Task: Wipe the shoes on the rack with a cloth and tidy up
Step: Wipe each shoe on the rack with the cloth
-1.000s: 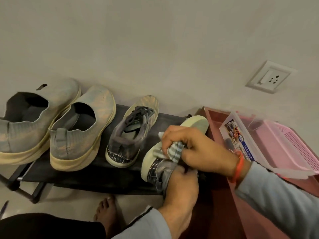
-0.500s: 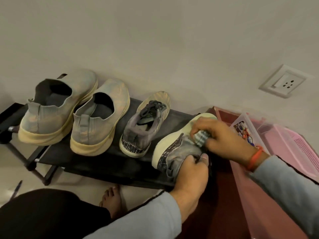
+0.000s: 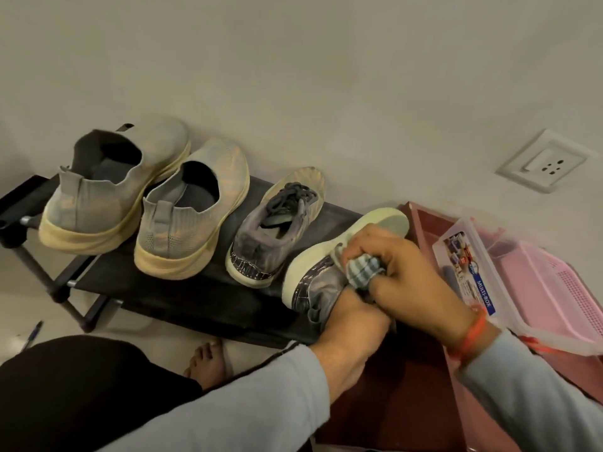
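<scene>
At the rack's (image 3: 182,298) right end, tipped on its side with the pale sole facing left: one grey laced shoe (image 3: 321,282), toe toward the wall, heel toward me, long axis front to back. My left hand (image 3: 350,324) grips its heel from the near side; my right hand (image 3: 411,272), reaching from the right, pinches a bunched striped cloth (image 3: 362,269) against the upper, so wiping would run along that axis toward the toe. Leftward on the rack: its upright mate (image 3: 277,230), then two pale knit slip-ons (image 3: 192,213).
</scene>
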